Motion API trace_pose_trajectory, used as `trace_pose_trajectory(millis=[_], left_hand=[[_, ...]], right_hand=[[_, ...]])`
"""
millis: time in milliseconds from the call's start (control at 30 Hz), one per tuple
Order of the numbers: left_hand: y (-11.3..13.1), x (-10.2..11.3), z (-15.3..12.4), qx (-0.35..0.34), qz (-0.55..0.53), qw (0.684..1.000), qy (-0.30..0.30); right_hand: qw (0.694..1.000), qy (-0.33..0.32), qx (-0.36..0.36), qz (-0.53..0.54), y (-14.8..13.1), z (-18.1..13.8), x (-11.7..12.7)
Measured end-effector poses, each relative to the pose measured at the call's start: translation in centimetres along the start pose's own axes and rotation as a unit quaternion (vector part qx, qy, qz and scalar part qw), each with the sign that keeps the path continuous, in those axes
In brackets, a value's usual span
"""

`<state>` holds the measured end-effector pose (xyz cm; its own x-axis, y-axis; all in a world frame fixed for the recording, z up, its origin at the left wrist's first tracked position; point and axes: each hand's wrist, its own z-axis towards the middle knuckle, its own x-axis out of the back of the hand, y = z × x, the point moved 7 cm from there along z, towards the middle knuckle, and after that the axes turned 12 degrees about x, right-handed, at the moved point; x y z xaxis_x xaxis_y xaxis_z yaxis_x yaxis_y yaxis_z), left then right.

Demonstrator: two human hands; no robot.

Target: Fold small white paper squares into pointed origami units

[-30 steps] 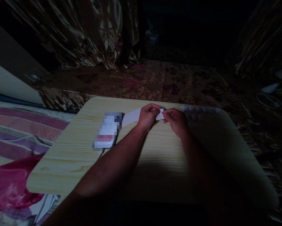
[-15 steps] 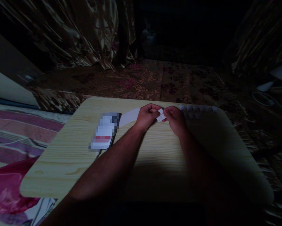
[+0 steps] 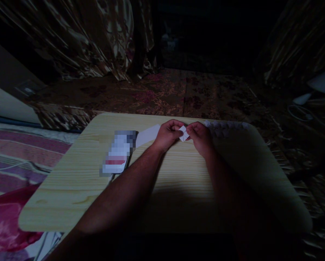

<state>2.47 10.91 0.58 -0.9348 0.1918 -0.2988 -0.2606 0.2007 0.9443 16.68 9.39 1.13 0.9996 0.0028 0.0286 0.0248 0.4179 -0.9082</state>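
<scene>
Over the far middle of a light wooden table, my left hand and my right hand pinch a small folded white paper piece between their fingertips. Both hands are closed on it. A white paper strip lies flat on the table just left of my left hand. A row of small folded white paper pieces lies along the table's far edge, right of my right hand.
A blurred-out flat object with a cable lies on the table's left part. Striped bedding and red cloth lie to the left. Dark patterned fabric spreads beyond the table. White objects and a cord sit far right.
The hands keep their pinch on the small paper piece, turning it slightly. The view has drifted a little, so the table sits further left in the picture.
</scene>
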Motion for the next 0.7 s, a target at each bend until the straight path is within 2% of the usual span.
trace_pose_trajectory(millis=[333, 533, 700], left_hand=[[0.07, 0.19, -0.08, 0.01, -0.004, 1.0, 0.012], [-0.07, 0.07, 0.02, 0.012, 0.007, 1.0, -0.001], [-0.05, -0.01, -0.09, 0.013, 0.025, 1.0, 0.01]], right_hand=[[0.999, -0.017, 0.012, 0.034, -0.08, 0.09, -0.23], [1.0, -0.012, 0.008, 0.022, 0.39, 0.12, -0.33], [1.0, -0.008, 0.004, 0.005, 0.7, 0.02, -0.32]])
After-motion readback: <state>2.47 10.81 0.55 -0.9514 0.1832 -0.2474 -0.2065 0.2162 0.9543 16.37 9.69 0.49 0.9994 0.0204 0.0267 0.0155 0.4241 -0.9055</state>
